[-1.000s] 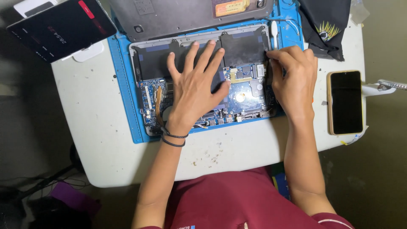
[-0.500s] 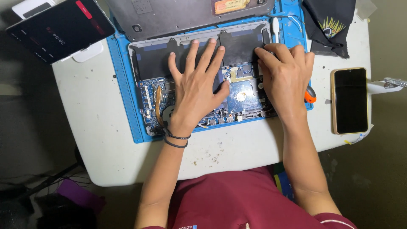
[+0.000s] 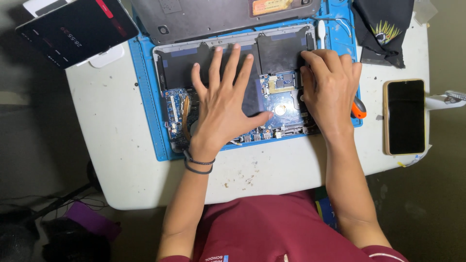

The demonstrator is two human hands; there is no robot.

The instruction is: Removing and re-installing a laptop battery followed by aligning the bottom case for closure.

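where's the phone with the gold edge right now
In the head view the phone lies face up at the table's right edge, just right of the blue mat and the right hand.

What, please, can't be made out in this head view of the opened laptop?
- Head view: the black battery area under the left hand, covered by palm and fingers.
- Right hand fingertips: curled under, any grip unseen.
- Orange-tipped tool: mostly behind that hand.
- Grey laptop cover: cut off by the top edge.

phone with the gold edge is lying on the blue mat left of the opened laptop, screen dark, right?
Not quite. The phone lies on the bare white table, right of the opened laptop and off the blue mat. Its screen is dark, as the head view shows.
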